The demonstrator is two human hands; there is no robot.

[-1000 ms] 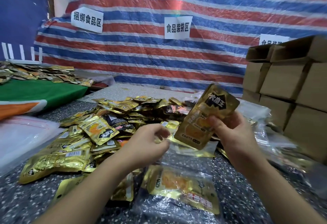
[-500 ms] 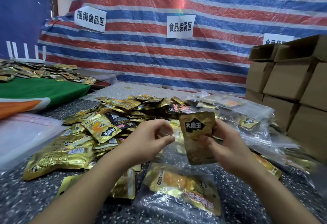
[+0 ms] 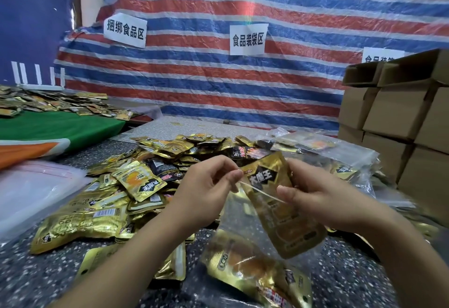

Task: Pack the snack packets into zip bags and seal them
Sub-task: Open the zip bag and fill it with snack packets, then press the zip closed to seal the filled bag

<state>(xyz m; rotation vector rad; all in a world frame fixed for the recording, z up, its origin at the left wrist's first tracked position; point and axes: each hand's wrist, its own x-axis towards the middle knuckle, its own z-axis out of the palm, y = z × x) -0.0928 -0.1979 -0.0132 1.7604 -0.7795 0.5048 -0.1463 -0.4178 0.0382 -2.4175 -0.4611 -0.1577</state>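
Well to the left of our fingers lies a stack of clear zip bags (image 3: 31, 186), flat on the speckled table (image 3: 29, 281), and between that stack and our left hand spreads a heap of gold snack packets (image 3: 116, 196), some face up, some overlapping. Our left hand (image 3: 206, 193) is curled, thumb and forefinger pinching one end of the open mouth of a clear zip bag (image 3: 245, 213) that hangs between both hands. The bag's rim runs taut as a thin pale line from those fingertips across to our right thumb. Halfway into that mouth stands a gold packet (image 3: 274, 200), tilted, its black label above the rim and its lower part inside the clear film. Below our fingers a second gold packet (image 3: 243, 266) lies in the bottom of the bag, resting on the table. Our right hand (image 3: 313, 196) is also curled, its thumb pressed on the rim's other end and its fingers behind the tilted packet, touching it. Just beyond the right fingers lies a pile of filled clear bags (image 3: 328, 147), and well to the right of them stand stacked cardboard boxes (image 3: 401, 113).
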